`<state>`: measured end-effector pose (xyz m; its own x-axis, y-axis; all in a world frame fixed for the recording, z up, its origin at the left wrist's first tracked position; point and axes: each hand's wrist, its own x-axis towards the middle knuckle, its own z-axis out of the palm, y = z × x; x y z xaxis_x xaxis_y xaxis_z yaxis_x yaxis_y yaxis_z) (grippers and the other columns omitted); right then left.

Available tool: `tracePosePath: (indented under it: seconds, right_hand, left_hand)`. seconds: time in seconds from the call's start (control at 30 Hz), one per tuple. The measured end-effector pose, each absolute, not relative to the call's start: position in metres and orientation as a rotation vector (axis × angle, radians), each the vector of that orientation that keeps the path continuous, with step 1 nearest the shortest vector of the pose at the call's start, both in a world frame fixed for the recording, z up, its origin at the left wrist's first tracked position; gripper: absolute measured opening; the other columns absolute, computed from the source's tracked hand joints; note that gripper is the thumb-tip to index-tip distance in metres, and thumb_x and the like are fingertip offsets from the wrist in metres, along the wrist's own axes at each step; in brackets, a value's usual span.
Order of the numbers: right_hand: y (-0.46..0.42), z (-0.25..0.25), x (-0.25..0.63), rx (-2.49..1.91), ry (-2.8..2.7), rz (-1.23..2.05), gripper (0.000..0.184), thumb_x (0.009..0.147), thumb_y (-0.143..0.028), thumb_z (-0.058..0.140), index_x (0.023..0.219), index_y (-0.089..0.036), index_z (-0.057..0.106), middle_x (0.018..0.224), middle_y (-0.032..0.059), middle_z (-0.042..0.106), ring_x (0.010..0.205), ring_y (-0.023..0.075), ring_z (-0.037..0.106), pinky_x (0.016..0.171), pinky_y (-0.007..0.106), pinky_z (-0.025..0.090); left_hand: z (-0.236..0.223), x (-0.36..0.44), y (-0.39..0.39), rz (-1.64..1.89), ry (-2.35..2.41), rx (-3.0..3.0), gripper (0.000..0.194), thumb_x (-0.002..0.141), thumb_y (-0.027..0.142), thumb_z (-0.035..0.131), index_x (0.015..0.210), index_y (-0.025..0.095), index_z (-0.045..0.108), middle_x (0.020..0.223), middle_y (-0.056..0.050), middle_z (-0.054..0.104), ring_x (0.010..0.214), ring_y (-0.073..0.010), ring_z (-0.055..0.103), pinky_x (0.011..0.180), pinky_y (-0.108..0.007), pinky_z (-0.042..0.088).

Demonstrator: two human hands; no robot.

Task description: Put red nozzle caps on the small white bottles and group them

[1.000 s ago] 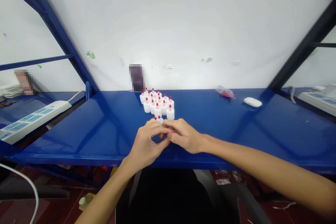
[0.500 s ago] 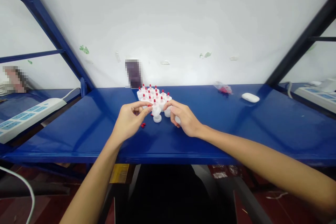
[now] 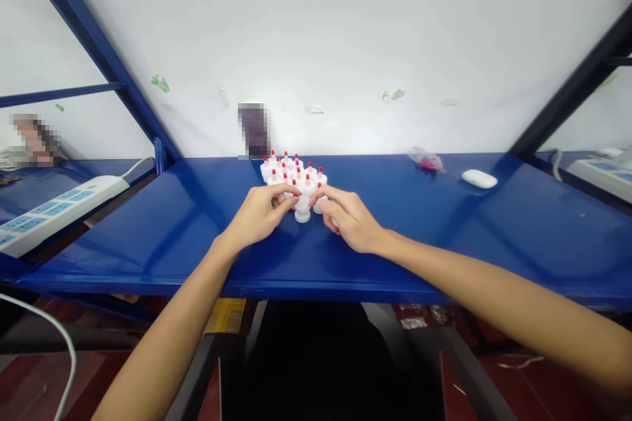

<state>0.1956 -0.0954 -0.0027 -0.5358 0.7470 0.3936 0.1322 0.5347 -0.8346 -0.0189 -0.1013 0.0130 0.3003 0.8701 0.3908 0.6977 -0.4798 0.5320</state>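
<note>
My left hand [image 3: 264, 212] pinches a small red cap [image 3: 295, 197] between thumb and forefinger, at the top of a white bottle [image 3: 302, 212]. This bottle stands upright at the front of the group, between my two hands. On its other side my right hand [image 3: 351, 217] is closed with curled fingers. Its forefinger tip is at or very near the bottle's side. A bit of white shows under the right fingers, too hidden to name. Just behind stand several white bottles [image 3: 310, 188] with red pointed tips, packed close together and partly covered by my fingers.
On the blue table [image 3: 444, 243], a clear bag with red pieces [image 3: 427, 160] and a white rounded case [image 3: 479, 179] lie to the right. A blurred dark object [image 3: 254, 131] leans on the wall behind the bottles. A power strip [image 3: 59, 210] is at the left.
My left hand has moved right with the red cap, closer to the front bottle's top. The loose red pieces no longer show by my left hand. The view has shifted slightly.
</note>
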Motion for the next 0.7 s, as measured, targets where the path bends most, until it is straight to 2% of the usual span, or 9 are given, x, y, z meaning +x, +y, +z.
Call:
tracePosePath:
  seconds: [0.07, 0.23, 0.33, 0.43, 0.57, 0.7]
  right_hand:
    - [-0.095, -0.003, 0.196, -0.727, -2.001, 0.979, 0.027, 0.097, -0.040, 0.042, 0.095, -0.019, 0.059, 0.051, -0.0074, 0.046, 0.047, 0.0103, 0.043, 0.054, 0.025, 0.034]
    - [-0.095, -0.002, 0.196, -0.744, -1.983, 0.956, 0.026, 0.096, -0.039, 0.042, 0.094, -0.019, 0.058, 0.051, -0.0075, 0.046, 0.046, 0.0108, 0.043, 0.054, 0.025, 0.034]
    - [-0.095, -0.003, 0.197, -0.720, -1.961, 0.971, 0.022, 0.095, -0.032, 0.040, 0.095, -0.019, 0.057, 0.051, -0.0072, 0.045, 0.048, 0.0119, 0.042, 0.056, 0.026, 0.035]
    - [-0.094, -0.005, 0.197, -0.566, -1.988, 1.044, 0.023, 0.089, -0.022, 0.034, 0.096, -0.018, 0.056, 0.058, -0.0041, 0.049, 0.056, 0.0142, 0.046, 0.063, 0.029, 0.038]
    - [-0.098, -0.007, 0.196, -0.328, -2.123, 1.190, 0.021, 0.083, -0.017, 0.035, 0.093, -0.018, 0.053, 0.072, 0.0006, 0.054, 0.070, 0.0164, 0.049, 0.072, 0.031, 0.039]
    - [-0.103, -0.007, 0.194, -0.356, -2.222, 1.257, 0.018, 0.087, -0.016, 0.037, 0.094, -0.017, 0.054, 0.078, 0.0019, 0.057, 0.075, 0.0161, 0.051, 0.075, 0.031, 0.040]
  left_hand:
    - [0.014, -0.017, -0.100, 0.912, 1.416, 2.324, 0.034, 0.093, 0.039, 0.053, 0.109, 0.016, 0.071, 0.057, 0.004, 0.054, 0.055, -0.0112, 0.047, 0.060, -0.024, 0.038]
    - [0.016, -0.019, -0.104, 0.923, 1.445, 2.296, 0.043, 0.092, 0.038, 0.054, 0.131, 0.020, 0.059, 0.053, 0.008, 0.053, 0.051, -0.0107, 0.047, 0.060, -0.023, 0.038]
    - [0.014, -0.028, -0.107, 0.966, 1.609, 2.264, 0.033, 0.091, 0.039, 0.054, 0.114, 0.018, 0.068, 0.049, 0.008, 0.049, 0.047, -0.0101, 0.044, 0.057, -0.022, 0.037]
    - [0.009, -0.038, -0.106, 0.814, 1.722, 2.293, 0.025, 0.087, 0.038, 0.059, 0.092, 0.018, 0.073, 0.046, 0.006, 0.053, 0.045, -0.0108, 0.046, 0.055, -0.024, 0.035]
    - [0.004, -0.041, -0.101, 0.649, 1.680, 2.307, 0.026, 0.088, 0.037, 0.059, 0.095, 0.018, 0.074, 0.050, 0.004, 0.062, 0.047, -0.0124, 0.053, 0.058, -0.024, 0.038]
    - [0.004, -0.036, -0.096, 0.626, 1.665, 2.342, 0.026, 0.089, 0.037, 0.059, 0.098, 0.019, 0.075, 0.053, 0.003, 0.064, 0.048, -0.0129, 0.055, 0.058, -0.025, 0.037]
